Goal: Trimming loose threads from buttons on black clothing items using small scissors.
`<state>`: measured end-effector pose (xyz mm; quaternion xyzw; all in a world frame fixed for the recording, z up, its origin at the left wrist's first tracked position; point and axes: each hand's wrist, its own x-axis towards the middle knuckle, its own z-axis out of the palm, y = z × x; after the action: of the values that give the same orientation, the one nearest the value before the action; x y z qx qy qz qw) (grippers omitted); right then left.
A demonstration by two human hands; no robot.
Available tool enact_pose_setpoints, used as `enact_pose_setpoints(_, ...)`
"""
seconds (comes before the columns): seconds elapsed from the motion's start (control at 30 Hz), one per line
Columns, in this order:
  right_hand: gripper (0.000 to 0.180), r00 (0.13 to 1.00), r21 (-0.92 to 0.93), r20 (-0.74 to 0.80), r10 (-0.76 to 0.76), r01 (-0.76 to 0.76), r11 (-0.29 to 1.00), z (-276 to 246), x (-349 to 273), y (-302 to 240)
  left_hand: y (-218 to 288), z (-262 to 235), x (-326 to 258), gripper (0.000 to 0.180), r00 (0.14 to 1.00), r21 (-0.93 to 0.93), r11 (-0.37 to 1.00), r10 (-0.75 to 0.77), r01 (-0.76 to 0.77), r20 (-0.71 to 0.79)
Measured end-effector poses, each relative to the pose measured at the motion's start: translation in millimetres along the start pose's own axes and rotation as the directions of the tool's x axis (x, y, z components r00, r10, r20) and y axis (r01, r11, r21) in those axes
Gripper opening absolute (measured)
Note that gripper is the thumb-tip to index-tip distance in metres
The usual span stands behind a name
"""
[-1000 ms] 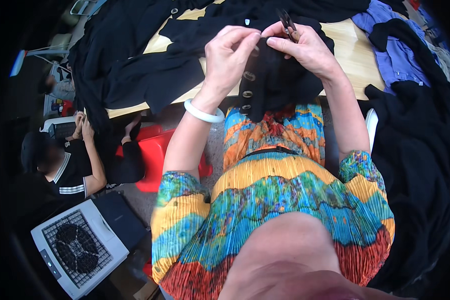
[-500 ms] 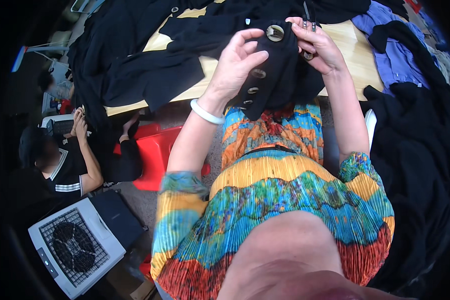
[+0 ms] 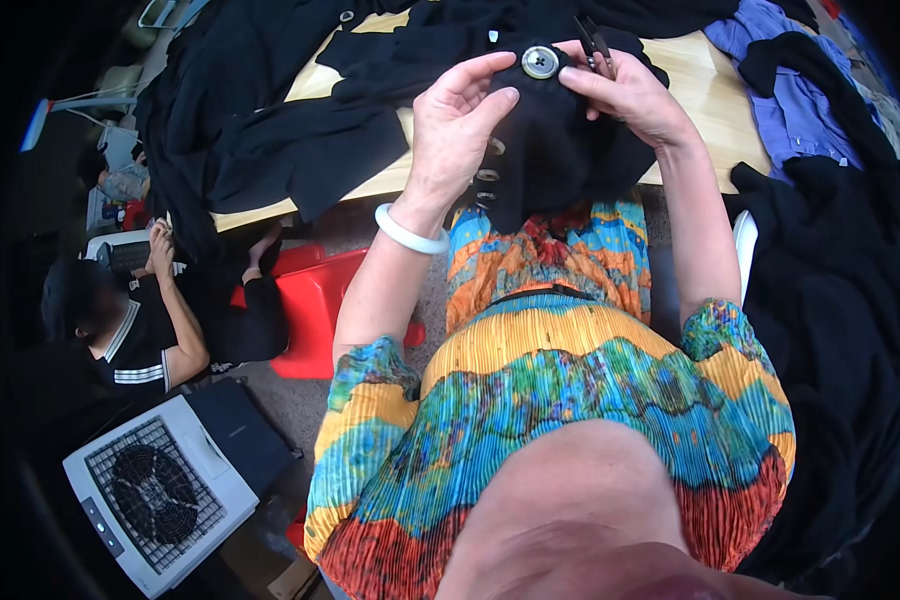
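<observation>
Both hands hold up a black garment [image 3: 555, 160] over my lap at the wooden table's edge. My left hand [image 3: 460, 125], with a white bangle on the wrist, grips the cloth from the left. My right hand [image 3: 625, 90] pinches the cloth on the right and also holds small dark scissors [image 3: 595, 42]. A large round grey button [image 3: 540, 62] sits on the cloth between my fingertips. Several smaller buttons [image 3: 487, 175] run down the garment's edge below it.
More black clothes [image 3: 270, 130] lie across the wooden table [image 3: 705, 85], and a blue shirt [image 3: 795, 100] lies at its right. Dark clothes hang at the right [image 3: 840, 300]. Another person [image 3: 120, 320] sits low at the left by a red stool [image 3: 315, 300] and a white fan [image 3: 155, 490].
The garment was turned and lifted, so the big grey button now faces up between my fingertips. Both hands shifted slightly upward on the cloth.
</observation>
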<state>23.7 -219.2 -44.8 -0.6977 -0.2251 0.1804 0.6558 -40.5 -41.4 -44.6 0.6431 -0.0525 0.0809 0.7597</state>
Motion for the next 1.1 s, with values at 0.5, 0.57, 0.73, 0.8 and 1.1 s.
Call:
enact_pose_setpoints(0.5, 0.022, 0.998, 0.135, 0.061, 0.021, -0.029, 0.990, 9, 7, 13, -22, -1, 1, 0.014, 0.931, 0.398, 0.863, 0.362, -0.312, -0.053)
enact_pose_setpoints(0.57, 0.023, 0.998, 0.111, 0.056, 0.023, -0.029, 0.993, 9, 7, 13, -23, 0, 3, 0.012, 0.901, 0.475, 0.802, 0.432, -0.362, -0.043)
enact_pose_setpoints(0.73, 0.022, 0.999, 0.068, 0.023, 0.032, -0.034, 0.997, 13, 7, 15, -25, -6, 8, 0.007, 0.804, 0.703, 0.550, 0.593, -0.452, 0.053)
enact_pose_setpoints(0.8, 0.022, 0.999, 0.065, 0.020, 0.041, -0.042, 0.997, 15, 8, 15, -20, -10, 7, 0.006, 0.831, 0.689, 0.579, 0.553, -0.436, 0.060)
enact_pose_setpoints(1.1, 0.019, 0.989, 0.479, 0.106, 0.107, -0.146, 0.866, 11, 6, 14, -12, -15, 1, 0.013, 0.995, 0.281, 0.956, 0.098, -0.085, -0.032)
